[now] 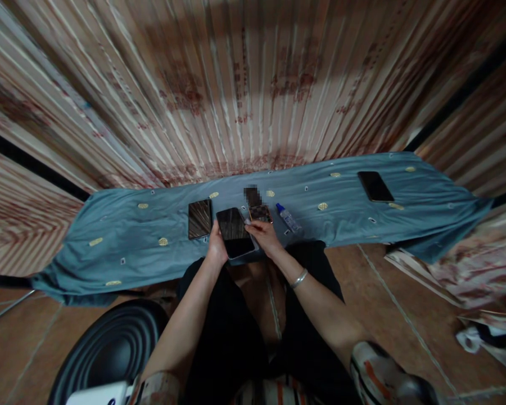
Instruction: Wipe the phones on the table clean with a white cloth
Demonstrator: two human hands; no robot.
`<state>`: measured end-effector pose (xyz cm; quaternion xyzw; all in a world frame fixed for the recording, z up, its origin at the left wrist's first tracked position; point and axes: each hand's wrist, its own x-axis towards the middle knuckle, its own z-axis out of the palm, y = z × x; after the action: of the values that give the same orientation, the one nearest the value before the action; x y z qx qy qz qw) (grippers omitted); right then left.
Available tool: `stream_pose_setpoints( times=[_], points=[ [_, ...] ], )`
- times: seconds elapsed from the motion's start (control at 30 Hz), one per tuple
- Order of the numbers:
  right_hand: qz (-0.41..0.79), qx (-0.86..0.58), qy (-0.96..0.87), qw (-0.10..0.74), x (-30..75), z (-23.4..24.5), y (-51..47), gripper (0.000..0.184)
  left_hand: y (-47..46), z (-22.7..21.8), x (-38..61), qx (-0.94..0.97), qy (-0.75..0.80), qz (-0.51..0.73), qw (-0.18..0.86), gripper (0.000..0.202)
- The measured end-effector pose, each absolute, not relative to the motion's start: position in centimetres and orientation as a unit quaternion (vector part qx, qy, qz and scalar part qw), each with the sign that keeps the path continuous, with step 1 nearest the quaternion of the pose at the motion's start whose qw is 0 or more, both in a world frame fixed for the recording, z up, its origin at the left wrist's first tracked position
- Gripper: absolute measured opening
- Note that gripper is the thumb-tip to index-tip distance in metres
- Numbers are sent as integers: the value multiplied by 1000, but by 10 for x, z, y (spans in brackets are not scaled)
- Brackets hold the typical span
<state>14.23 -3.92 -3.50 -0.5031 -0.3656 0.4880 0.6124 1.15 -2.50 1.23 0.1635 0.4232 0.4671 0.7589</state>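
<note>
My left hand (217,245) grips the left edge of a black-screened smartphone (235,230), which is tilted over the front edge of the table. My right hand (263,235) is at the phone's upper right edge, its fingers pinched together around something small and pale that I cannot make out. Just left of the held phone, a second smartphone (199,218) lies flat with stripes reflected in its screen. Behind my right hand is a dark, glossy rectangular item (260,214), its upper part blurred out. A clear bottle with a blue cap (289,218) lies to the right.
A blue-green patterned cloth (152,242) covers the long, narrow table. Another dark smartphone (375,186) lies toward its right end. Striped curtains (236,84) hang behind and at both sides. A black round ribbed object (109,354) stands on the floor at lower left.
</note>
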Motion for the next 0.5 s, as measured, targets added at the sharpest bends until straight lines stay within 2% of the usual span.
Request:
stream_pose_setpoints(
  times=[0.27, 0.5],
  points=[
    [402, -527, -414, 623, 159, -38, -31, 26, -28, 16, 10, 186, 438, 463, 748, 52],
    [272, -562, -544, 561, 158, -38, -38, 32, -31, 14, 22, 178, 481, 430, 743, 42]
  ],
)
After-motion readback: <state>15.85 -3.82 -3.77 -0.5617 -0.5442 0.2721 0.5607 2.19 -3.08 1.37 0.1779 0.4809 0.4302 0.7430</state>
